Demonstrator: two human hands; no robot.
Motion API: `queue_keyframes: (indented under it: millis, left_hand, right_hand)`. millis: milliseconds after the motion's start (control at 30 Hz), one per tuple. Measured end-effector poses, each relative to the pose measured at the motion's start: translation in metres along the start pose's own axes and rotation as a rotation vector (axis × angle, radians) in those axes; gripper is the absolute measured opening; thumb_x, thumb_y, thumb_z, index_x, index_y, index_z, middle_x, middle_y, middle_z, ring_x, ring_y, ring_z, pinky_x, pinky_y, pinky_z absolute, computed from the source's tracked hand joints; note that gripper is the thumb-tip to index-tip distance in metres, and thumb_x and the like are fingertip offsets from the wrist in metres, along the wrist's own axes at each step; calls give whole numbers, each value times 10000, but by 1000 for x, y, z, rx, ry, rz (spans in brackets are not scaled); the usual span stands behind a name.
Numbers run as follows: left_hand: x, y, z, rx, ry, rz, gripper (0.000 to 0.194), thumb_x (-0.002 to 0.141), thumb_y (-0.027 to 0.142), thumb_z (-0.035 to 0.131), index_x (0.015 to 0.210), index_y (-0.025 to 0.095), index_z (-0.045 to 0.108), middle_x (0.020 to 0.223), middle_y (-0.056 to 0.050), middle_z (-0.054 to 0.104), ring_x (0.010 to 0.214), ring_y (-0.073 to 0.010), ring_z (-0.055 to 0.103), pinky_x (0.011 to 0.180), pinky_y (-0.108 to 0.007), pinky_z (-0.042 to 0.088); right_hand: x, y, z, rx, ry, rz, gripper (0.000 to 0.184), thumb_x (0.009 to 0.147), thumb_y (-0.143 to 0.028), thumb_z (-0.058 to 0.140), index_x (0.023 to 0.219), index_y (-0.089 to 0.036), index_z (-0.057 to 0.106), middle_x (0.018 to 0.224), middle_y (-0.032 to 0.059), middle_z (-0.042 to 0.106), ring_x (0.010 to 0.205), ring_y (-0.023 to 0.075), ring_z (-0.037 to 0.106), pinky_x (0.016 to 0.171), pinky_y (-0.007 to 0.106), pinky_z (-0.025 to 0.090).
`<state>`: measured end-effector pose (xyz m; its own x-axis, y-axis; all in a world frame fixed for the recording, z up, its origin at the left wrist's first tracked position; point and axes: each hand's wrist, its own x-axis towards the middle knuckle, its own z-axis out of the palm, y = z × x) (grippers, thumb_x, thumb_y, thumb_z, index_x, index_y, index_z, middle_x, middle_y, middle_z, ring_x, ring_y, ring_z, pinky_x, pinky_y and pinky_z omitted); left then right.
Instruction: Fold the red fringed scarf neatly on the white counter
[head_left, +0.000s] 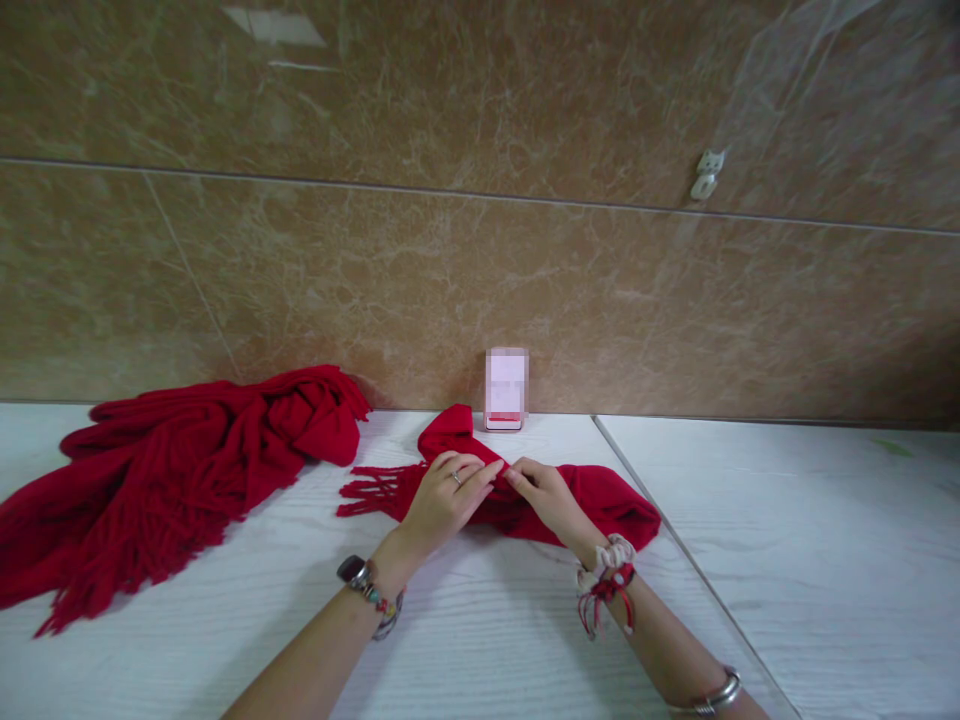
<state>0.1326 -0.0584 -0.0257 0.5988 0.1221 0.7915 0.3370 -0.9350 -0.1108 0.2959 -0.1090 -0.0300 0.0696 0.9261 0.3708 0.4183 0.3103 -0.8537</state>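
Note:
A red fringed scarf (pixel 600 490) lies folded into a narrow band on the white table, its fringe pointing left. My left hand (pixel 444 500) rests on its middle with the fingers curled down and pressing on the cloth. My right hand (pixel 546 497) sits just beside it, fingertips meeting the left hand's, pinching the same fold. Both hands are closed on the scarf. A bracelet and a watch are on my left wrist, a scrunchie and red thread on my right.
A heap of red fringed scarves (pixel 172 470) lies at the left of the table. A small pink-and-red card (pixel 506 390) leans against the brown marble wall. A seam (pixel 675 545) runs between two white tabletops. A small white hook (pixel 707 173) is on the wall.

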Motion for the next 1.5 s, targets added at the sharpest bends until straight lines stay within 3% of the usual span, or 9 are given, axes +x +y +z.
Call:
queue_keyframes:
  millis: [267, 533, 833, 967, 1233, 1333, 1500]
  left_hand:
    - [-1, 0, 0, -17, -31, 16, 362, 831, 147, 466, 1189, 162, 417, 824, -27, 632, 803, -158, 544, 756, -324, 419]
    - [-1, -4, -1, 62, 1, 39, 297, 827, 139, 460, 1122, 117, 473, 791, -44, 616, 755, -159, 532, 727, -322, 434]
    - [-3, -20, -15, 157, 73, -25, 267, 833, 142, 441, 1091, 160, 512, 791, -45, 594, 763, -164, 524, 736, -324, 440]
    - [-5, -29, -19, 196, 113, -85, 215, 828, 130, 443, 1016, 162, 544, 821, -51, 599, 802, -171, 524, 746, -319, 439]
    - [-9, -42, -22, 187, 201, -244, 132, 835, 142, 407, 896, 177, 518, 777, -32, 592, 748, -165, 519, 708, -304, 424]
    - [-11, -49, -25, 180, 268, -351, 97, 832, 169, 402, 869, 175, 492, 760, -29, 574, 714, -163, 507, 685, -294, 419]
    - [-15, -64, -35, 160, 393, -620, 88, 794, 204, 414, 835, 173, 485, 767, -35, 549, 659, -157, 491, 656, -285, 423]
  right_hand:
    - [0, -2, -1, -8, -21, -2, 241, 757, -367, 442, 621, -176, 500, 610, -9, 500, 596, 126, 451, 584, 252, 375]
    - [1, -6, -7, 0, 111, 32, 265, 734, -405, 470, 583, -186, 478, 543, -34, 447, 532, 116, 408, 532, 242, 354]
    - [2, -9, -31, -49, 331, 23, 288, 720, -439, 468, 591, -184, 504, 547, -23, 476, 542, 132, 425, 535, 254, 346]
    - [3, -3, -43, -15, 442, 40, 316, 707, -475, 486, 590, -182, 514, 544, -22, 481, 543, 130, 435, 533, 251, 364]
    - [2, -6, -51, 396, 517, 83, 315, 670, -493, 567, 620, -183, 539, 614, -20, 545, 584, 119, 500, 561, 249, 447]
    - [2, -6, -60, 537, 562, 82, 284, 648, -462, 601, 608, -192, 520, 612, -29, 539, 585, 111, 513, 560, 243, 460]
    - [-1, 4, -87, 642, 741, 88, 204, 680, -385, 577, 614, -209, 498, 599, -38, 552, 613, 106, 544, 616, 239, 473]
